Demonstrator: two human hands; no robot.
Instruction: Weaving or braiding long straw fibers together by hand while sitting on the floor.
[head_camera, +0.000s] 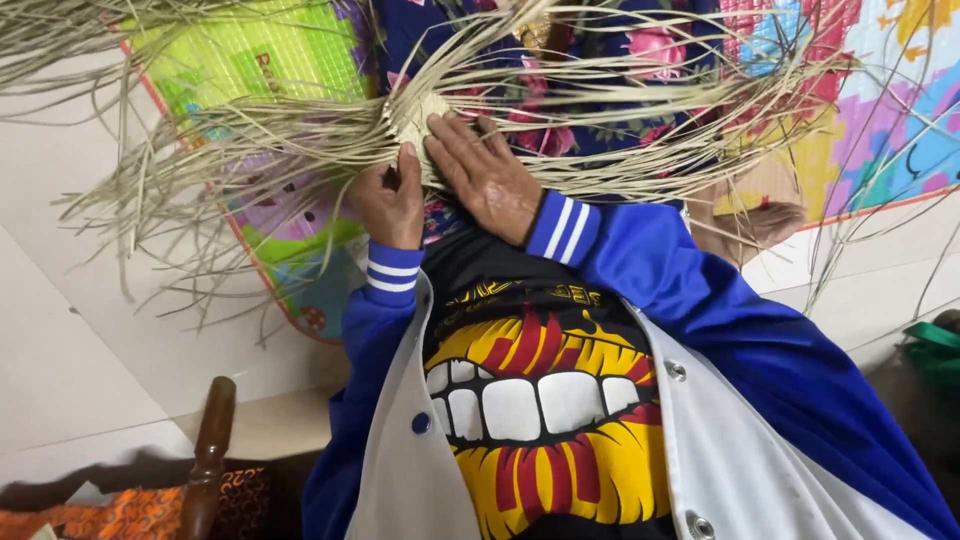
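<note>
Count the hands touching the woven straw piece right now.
2. The left hand grips the small pale woven straw centre at its lower left edge; the right hand lies flat against its lower right side. Loose straw strands may hide some fingertips.

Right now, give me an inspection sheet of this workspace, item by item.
Surface: pale tiled floor, partly covered by a colourful play mat.
Job's things: small woven straw patch with long loose straw strands fanning out on both sides.
Clutter: green object at the right edge, kind unclear.
Grippers: left hand pinches the strands beside the patch; right hand lies flat, fingertips at the patch.
Cables: nothing seen.
Surroundings: dark turned wooden post and orange patterned cloth at lower left; a bare foot on the mat.
</note>
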